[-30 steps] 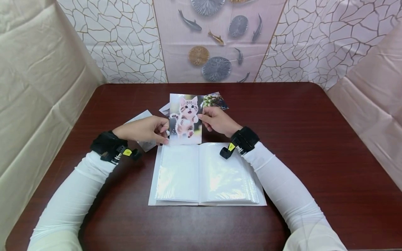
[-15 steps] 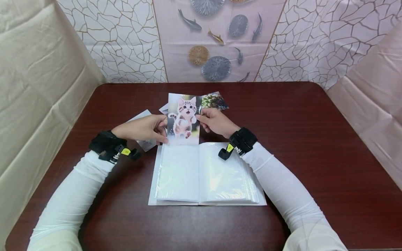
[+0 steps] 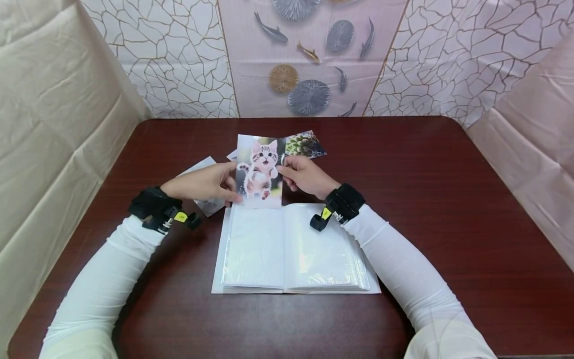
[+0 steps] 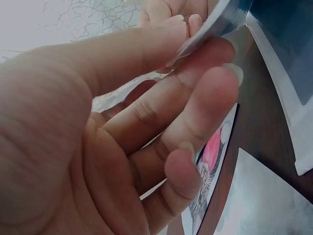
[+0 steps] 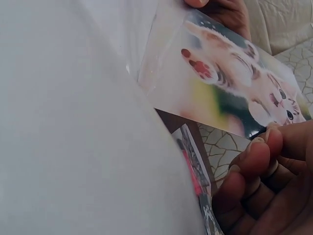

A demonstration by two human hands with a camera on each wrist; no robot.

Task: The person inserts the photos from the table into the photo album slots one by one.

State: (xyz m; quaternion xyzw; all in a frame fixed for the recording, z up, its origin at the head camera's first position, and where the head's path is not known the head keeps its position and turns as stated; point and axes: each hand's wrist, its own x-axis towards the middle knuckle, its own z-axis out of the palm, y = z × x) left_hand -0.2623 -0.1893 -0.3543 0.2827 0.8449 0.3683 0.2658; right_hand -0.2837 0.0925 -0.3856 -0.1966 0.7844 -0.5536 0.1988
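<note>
A photo of a kitten (image 3: 260, 172) stands upright at the top of the photo album (image 3: 253, 249), which lies spread with clear pockets on both pages. My left hand (image 3: 207, 182) pinches the photo's lower left edge between thumb and fingers. On the other side, my right hand (image 3: 309, 175) pinches its right edge at about mid-height. In the right wrist view the bottom end of the kitten photo (image 5: 220, 73) meets the left page's clear pocket; how deep it sits I cannot tell. The left wrist view shows my left hand's fingers (image 4: 210, 107) bent under the thumb.
Behind the kitten photo lies a photo of green plants (image 3: 305, 144). Another photo (image 3: 211, 205) lies partly under my left hand. The dark wooden table (image 3: 448, 224) extends to both sides, with patterned cloth (image 3: 179, 60) hanging behind it.
Both hands have shifted the kitten photo slightly left and a little down, over the left page's top edge. The album has stayed in place.
</note>
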